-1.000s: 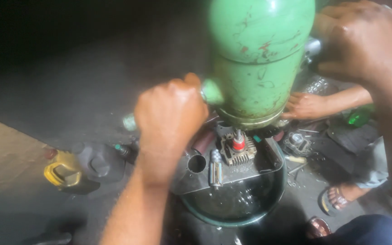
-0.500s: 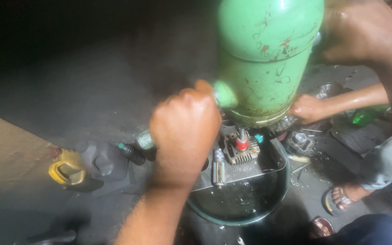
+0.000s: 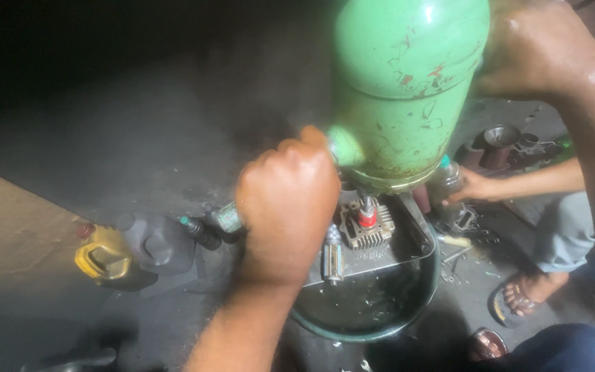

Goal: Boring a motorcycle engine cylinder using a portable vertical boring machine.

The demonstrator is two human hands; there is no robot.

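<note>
Head view, looking down. We hold a green metal cylinder upright over a dark round basin, near the scene's middle. Our left hand is clenched around a slim green handle that juts leftward from the cylinder's lower side; our right hand presses on the far right shoulder, its finger closure hidden. Below sits a finned engine part with a red cap on a tray. To work well, we judge, keep the cylinder plumb and both holds firm. Left lie a yellow can and black jug; another person's hand rests right.
</note>
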